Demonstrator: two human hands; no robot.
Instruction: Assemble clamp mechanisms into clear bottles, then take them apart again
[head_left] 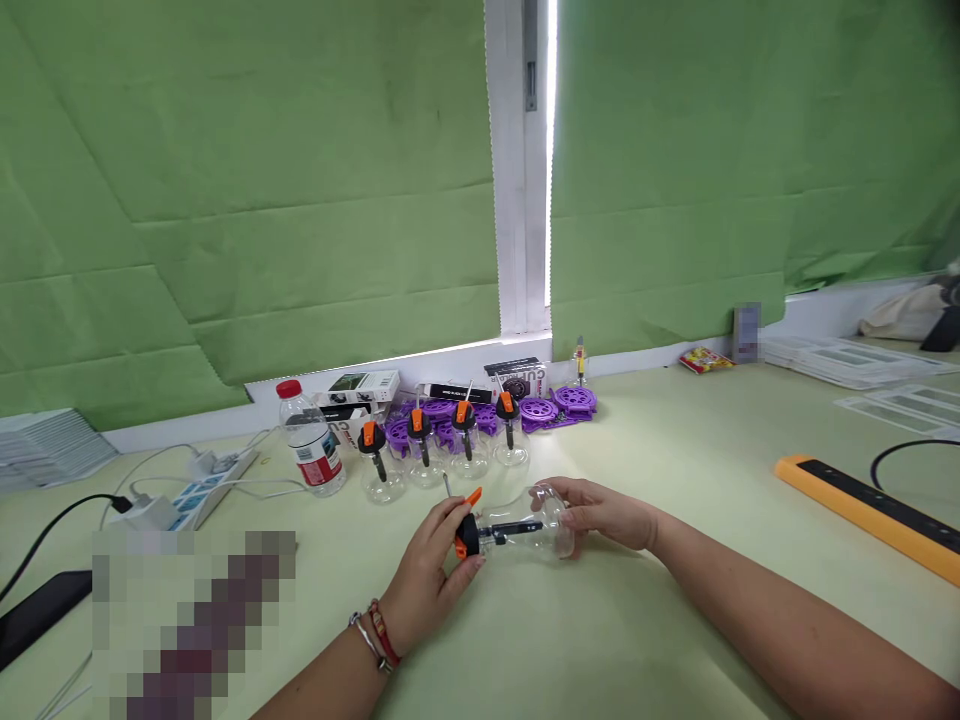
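Observation:
A clear plastic bottle (517, 512) with a black and orange dispenser cap (466, 537) lies on its side between my hands, low over the table. My left hand (435, 560) is wrapped round the cap, and a short spout sticks up beside the fingers. At the other end, my right hand (604, 512) grips the rounded base between thumb and fingers. A black tube runs inside the bottle. Behind my hands stand several similar capped bottles (469, 450) in a row, upright.
Purple plastic parts (540, 410) and small boxes (517, 378) lie behind the row. To the left are a red-capped drink bottle (311, 440) and a power strip (214, 490) with cables. An orange and black bar (862, 510) lies at right, near stacked white frames (847, 360).

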